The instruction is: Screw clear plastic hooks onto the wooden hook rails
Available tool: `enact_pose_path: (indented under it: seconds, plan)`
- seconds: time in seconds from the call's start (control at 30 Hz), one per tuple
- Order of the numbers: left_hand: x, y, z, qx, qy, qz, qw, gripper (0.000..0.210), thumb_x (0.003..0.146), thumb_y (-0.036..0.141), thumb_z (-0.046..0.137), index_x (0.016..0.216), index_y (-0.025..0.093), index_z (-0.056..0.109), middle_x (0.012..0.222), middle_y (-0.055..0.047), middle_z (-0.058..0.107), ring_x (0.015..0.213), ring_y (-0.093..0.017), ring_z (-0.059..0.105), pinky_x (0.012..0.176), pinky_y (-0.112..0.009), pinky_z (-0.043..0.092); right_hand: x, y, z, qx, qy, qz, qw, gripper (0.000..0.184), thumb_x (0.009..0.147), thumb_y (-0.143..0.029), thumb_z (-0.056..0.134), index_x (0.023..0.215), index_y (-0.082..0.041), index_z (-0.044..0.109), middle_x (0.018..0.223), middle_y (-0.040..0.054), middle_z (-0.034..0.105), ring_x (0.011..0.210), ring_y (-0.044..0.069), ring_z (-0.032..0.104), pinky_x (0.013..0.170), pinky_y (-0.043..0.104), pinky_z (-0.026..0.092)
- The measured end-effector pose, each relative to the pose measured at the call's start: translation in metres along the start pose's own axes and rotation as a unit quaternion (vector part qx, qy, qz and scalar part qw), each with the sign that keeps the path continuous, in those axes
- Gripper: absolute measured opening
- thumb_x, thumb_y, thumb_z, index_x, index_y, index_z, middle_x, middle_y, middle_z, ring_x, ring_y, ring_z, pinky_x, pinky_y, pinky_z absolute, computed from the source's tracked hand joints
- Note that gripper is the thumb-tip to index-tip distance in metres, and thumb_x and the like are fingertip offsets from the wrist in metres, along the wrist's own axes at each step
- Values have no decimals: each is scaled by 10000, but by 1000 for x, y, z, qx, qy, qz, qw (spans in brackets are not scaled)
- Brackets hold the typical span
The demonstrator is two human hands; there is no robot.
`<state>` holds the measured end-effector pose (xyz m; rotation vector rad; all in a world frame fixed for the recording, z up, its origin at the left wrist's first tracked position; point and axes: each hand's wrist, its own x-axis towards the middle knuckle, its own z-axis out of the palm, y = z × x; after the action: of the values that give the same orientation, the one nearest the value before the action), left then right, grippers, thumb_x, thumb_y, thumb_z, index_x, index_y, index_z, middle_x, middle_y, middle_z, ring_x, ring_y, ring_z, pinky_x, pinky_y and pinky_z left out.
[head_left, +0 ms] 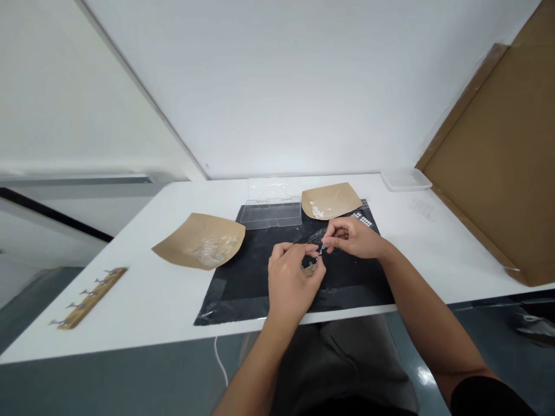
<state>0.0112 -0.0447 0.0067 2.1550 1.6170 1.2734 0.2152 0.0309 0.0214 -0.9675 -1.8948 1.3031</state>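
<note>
Over the black sheet (249, 274) my two hands meet at their fingertips. My left hand (291, 280) is closed, thumb and fingers curled round a small part that is mostly hidden; a brownish bit of it (309, 269) shows between them. From the right, my right hand (353, 238) pinches a small clear or greyish piece (322, 248) between thumb and forefinger. That piece touches or nearly touches the left fingertips; its exact kind is too small to tell.
A brown paper tray (173, 245) holding clear pieces lies left; another paper tray (342, 199) with white bits lies behind. Nearby are a clear compartment box (271, 215), white dots (366, 222), a plastic container (405, 180), a wooden hook rack (93, 300) and cardboard (498, 156).
</note>
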Motion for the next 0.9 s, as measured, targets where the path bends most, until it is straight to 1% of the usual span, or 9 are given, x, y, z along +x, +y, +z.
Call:
enact_pose_path:
  seconds: [0.13, 0.27, 0.4, 0.47, 0.53, 0.63, 0.7, 0.8, 0.9]
  plan:
    - [0, 2, -2, -14, 11, 21, 1000, 155, 849, 142, 750, 963, 246, 759, 893, -18, 800, 960, -281, 630, 870, -439, 563, -1, 0, -2, -6, 16, -17, 1000, 403, 881, -558, 826, 864, -187, 669, 779, 50, 781, 734, 178, 747, 649, 256, 534]
    - [2, 0, -6, -43, 9, 14, 999, 148, 853, 168, 757, 971, 254, 782, 894, -7, 802, 950, -260, 645, 867, -416, 562, -1, 3, -5, 0, 16, -31, 999, 385, 891, -540, 819, 881, -182, 678, 784, 47, 775, 753, 183, 753, 661, 257, 539]
    - [2, -3, -14, -58, 13, 12, 998, 103, 883, 245, 756, 971, 270, 802, 927, -12, 807, 947, -248, 668, 903, -431, 553, 0, 9, -12, -75, 22, -14, 997, 301, 941, -473, 760, 904, -181, 695, 809, 50, 785, 747, 171, 741, 658, 253, 535]
    - [0, -5, -19, -72, 7, 9, 997, 91, 901, 277, 750, 971, 275, 807, 947, -18, 809, 965, -248, 681, 904, -427, 557, 1, 14, -14, -128, 3, 6, 992, 212, 946, -390, 743, 922, -181, 721, 805, 48, 793, 742, 172, 745, 653, 253, 534]
    - [-3, -6, -25, -90, 3, 1, 996, 92, 915, 295, 750, 981, 280, 812, 969, -22, 813, 984, -245, 691, 900, -416, 566, 1, 19, -15, -154, -30, 17, 987, 120, 908, -295, 759, 940, -180, 755, 820, 48, 807, 742, 179, 758, 663, 258, 547]
    - [-7, -7, -32, -104, -1, -7, 995, 92, 928, 307, 754, 992, 285, 817, 991, -23, 817, 1000, -240, 700, 904, -403, 572, 2, 23, -13, -167, -49, 8, 985, 137, 829, -192, 795, 966, -184, 786, 927, 56, 828, 767, 181, 771, 694, 266, 558]
    - [-8, -7, -36, -106, -2, -9, 994, 92, 933, 313, 757, 994, 283, 818, 994, -25, 818, 1004, -239, 704, 909, -398, 572, 3, 23, -11, -179, -31, -6, 983, 175, 824, -194, 806, 997, -185, 787, 1016, 67, 826, 795, 182, 772, 704, 270, 548]
    - [-9, -8, -39, -106, 4, -5, 994, 88, 933, 309, 761, 993, 277, 817, 989, -25, 815, 1003, -236, 701, 913, -390, 560, 2, 17, -8, -182, 1, -32, 983, 204, 876, -290, 809, 1049, -187, 775, 1077, 76, 813, 851, 186, 770, 698, 266, 528]
    - [-9, -9, -40, -107, 9, -3, 994, 85, 928, 300, 762, 989, 270, 812, 982, -25, 810, 995, -237, 692, 902, -382, 546, 0, 9, -6, -147, -12, -63, 987, 287, 900, -401, 819, 1095, -196, 774, 1119, 84, 804, 926, 196, 771, 632, 244, 494]
